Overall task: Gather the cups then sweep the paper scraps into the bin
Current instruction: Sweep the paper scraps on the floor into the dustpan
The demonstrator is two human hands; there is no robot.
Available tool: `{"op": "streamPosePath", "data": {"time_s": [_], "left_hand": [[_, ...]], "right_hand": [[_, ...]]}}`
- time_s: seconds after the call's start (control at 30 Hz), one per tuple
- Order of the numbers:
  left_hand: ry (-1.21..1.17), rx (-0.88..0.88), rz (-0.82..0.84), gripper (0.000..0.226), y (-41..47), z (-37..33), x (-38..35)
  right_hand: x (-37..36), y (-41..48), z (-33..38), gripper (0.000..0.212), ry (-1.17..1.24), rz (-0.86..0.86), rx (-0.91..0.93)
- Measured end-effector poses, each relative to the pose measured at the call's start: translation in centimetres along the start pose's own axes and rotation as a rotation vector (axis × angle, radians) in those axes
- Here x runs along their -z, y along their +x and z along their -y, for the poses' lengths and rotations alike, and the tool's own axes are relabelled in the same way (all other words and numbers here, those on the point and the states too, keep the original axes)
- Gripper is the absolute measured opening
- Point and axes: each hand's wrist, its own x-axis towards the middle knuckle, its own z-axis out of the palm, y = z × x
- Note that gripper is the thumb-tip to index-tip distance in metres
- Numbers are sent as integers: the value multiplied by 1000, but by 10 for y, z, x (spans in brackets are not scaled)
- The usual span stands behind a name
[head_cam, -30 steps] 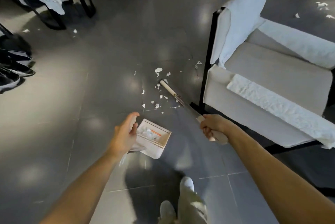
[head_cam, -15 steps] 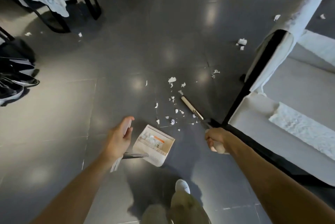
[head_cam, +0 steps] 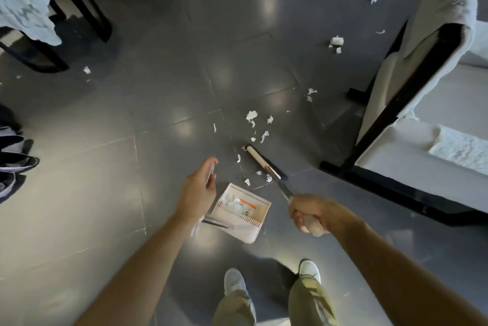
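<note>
Our right grip (head_cam: 309, 213) is clenched round the pale end of the broom (head_cam: 261, 162), whose head lies on the floor (head_cam: 105, 167) just ahead. Our left grip (head_cam: 199, 191) clasps the thin upright handle of the dustpan (head_cam: 245, 233), which sits on the floor between our arms with some white bits already in it. Paper scraps (head_cam: 251, 116) lie scattered around and just beyond the broom head, with more further off near the armchair (head_cam: 401, 162) on our right.
</note>
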Motion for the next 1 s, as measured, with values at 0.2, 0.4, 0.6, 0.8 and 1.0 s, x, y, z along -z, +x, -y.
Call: {"op": "streamPosePath", "data": {"time_s": [0.2, 0.4, 0.6, 0.8, 1.0], "left_hand": [[-96, 31, 19, 29, 24, 7, -1], [-74, 46, 60, 28, 26, 17, 9], [-74, 35, 9, 25, 7, 32, 34], [-65, 110, -54, 25, -23, 63, 67], [-33, 171, -83, 24, -34, 104, 93]], "right_hand": [[-31, -45, 12, 17, 352, 227, -174], [-28, -84, 13, 13, 266, 294, -103], [-47, -74, -3, 30, -177, 119, 139], [-65, -28, 10, 36, -365, -68, 289], [-89, 13, 51, 28, -402, -103, 279]]}}
